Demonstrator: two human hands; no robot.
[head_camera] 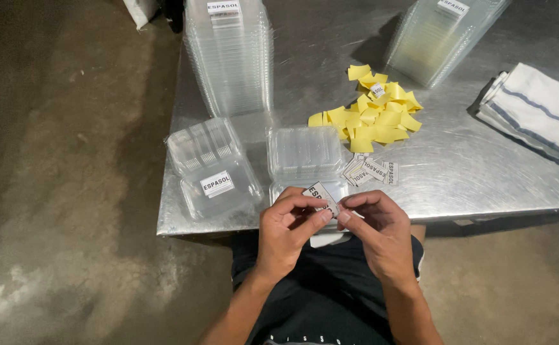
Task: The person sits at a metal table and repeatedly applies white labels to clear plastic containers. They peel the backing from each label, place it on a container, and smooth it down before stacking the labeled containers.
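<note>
**Both hands pinch a small label at the edge of a steel worktop**

Seen from above, the left hand [286,233] and the right hand [381,230] meet at about 6 o'clock in the frame, just off the near edge of the steel worktop [484,166]; the fingers of both are closed on one small white label with dark print [323,194], thumb and forefinger of each hand pinching it from opposite sides, the label tilted and held just above the rim of an open clear clamshell container [305,156]; at 9 o'clock from the hands a second clear clamshell container [212,166] lies on the worktop with a white label already stuck to it; just beside the hands at 1 o'clock sits a small loose heap of white labels [372,171], and beyond it, toward 12 o'clock, a pile of yellow backing slips [375,112]; a tall stack of clear containers [231,57] stands at 11 o'clock, a second stack [439,38] leans at 1 o'clock, and a folded white cloth with blue stripes [535,112] rests at 2 o'clock near the far right; the concrete floor [62,191] fills the left side of the view.
</note>
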